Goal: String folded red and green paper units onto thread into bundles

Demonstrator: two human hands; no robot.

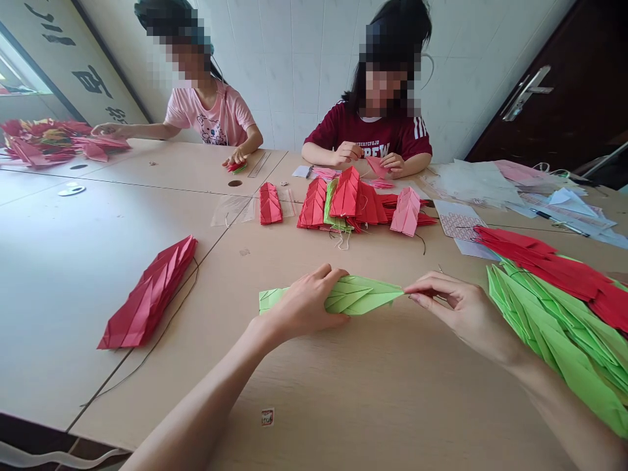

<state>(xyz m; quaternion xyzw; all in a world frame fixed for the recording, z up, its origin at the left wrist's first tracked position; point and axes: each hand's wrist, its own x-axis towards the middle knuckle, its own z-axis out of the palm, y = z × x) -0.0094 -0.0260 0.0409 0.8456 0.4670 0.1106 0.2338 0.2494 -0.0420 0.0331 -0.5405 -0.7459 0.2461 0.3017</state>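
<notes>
2 hands on my feed: left hand [304, 304] closed around a green folded paper [356, 296] over the table's near side, right hand [466, 311] pinching its tip between thumb and finger, apparently to keep the folds taut. Green paper stack [554, 333] and red paper stack [549, 275] lie within reach at right; red folded bundle [150, 294] lies left on the pale wood table [392, 405]. Person [373, 131] sits opposite, before white tiles [294, 65].

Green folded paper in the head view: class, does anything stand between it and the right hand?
Nothing visible: the right hand reaches the pointed tip of the green folded paper, and the left hand holds its other end.
</notes>
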